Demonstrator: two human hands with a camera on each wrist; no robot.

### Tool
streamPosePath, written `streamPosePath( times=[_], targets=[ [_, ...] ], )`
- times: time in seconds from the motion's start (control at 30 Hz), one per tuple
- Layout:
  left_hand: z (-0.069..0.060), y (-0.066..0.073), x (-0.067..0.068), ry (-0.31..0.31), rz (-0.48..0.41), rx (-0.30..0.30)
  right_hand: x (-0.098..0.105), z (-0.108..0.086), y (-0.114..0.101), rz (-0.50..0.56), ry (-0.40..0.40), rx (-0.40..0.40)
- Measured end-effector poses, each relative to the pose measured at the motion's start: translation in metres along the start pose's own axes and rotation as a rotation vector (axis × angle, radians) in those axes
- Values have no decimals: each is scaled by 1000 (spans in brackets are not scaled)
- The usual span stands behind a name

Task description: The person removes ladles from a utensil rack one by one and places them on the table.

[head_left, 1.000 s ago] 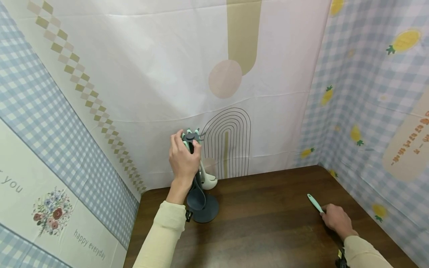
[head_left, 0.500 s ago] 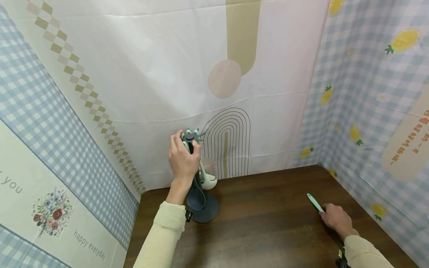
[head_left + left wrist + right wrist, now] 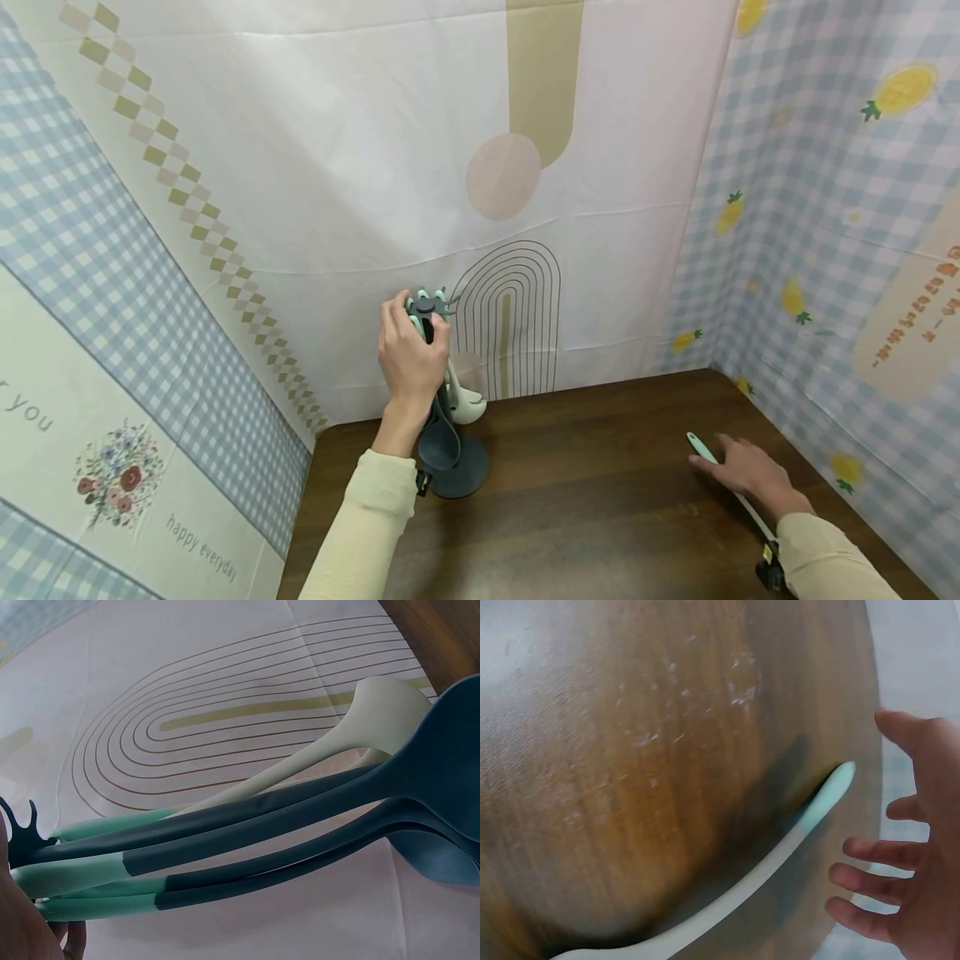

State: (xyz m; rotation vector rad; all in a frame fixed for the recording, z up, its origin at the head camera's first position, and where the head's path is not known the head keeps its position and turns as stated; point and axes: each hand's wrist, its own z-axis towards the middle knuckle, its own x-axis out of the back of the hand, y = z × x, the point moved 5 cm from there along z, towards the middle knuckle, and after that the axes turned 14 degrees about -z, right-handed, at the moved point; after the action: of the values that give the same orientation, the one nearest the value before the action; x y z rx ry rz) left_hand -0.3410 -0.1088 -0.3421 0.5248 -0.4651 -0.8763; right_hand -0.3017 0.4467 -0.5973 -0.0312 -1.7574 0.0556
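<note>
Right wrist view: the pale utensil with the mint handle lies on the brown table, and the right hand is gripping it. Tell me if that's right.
Not quite: the right hand isn't gripping it. The right wrist view shows it open, apart from the mint handle; the pale utensil does lie on the brown table.

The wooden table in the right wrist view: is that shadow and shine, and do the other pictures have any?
Right wrist view: a soft dark shadow beside the pale utensil, faint sheen on the table at upper left, its edge bowed, perhaps by the lens; head view: pale glare on the white wall cloth, a shadow near the left sleeve; left wrist view: dimmer, no strong glare.
</note>
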Motion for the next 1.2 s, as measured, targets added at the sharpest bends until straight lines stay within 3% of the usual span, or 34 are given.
streamPosePath(
  times=[0.37, 0.83, 1.2],
  targets=[
    [1, 1, -1, -13, 8, 4, 24, -1, -31, -65, 171, -13],
    [1, 2, -4, -30, 2, 14, 29, -11, -63, -26, 281, 28],
    [2, 4, 4, -111, -52, 75, 37, -10, -87, -8, 350, 45]
  ],
)
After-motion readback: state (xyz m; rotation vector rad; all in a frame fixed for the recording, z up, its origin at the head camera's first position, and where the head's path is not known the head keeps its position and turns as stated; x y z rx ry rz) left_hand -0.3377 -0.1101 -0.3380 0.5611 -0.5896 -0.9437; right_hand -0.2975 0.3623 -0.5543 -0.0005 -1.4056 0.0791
